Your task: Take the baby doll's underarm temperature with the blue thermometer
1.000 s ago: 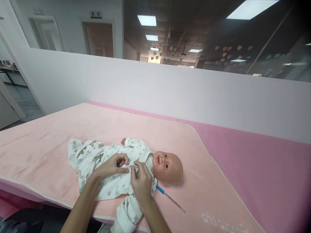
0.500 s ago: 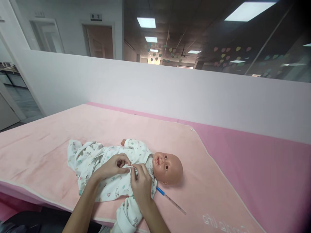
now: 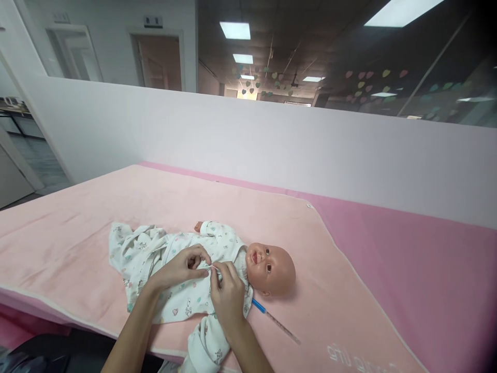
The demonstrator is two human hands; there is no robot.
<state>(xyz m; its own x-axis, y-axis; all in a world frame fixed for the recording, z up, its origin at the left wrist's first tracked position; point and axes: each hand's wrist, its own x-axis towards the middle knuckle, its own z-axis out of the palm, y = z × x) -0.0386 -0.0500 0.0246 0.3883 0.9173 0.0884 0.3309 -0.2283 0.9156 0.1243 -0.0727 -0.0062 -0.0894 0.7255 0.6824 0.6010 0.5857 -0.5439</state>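
Soft printed cotton romper [image 3: 182,269] on a smooth plastic doll [image 3: 272,269] is being pinched at the chest by left hand [image 3: 179,268] and right hand [image 3: 229,298], near the plush blanket's [image 3: 77,233] front edge.

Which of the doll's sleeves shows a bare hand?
The far sleeve, stretched away from the person: a small doll hand pokes out. The near sleeve hides its hand.

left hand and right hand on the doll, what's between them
Head view: a thin white garment strip spans the gap, pinched by left hand and right hand.
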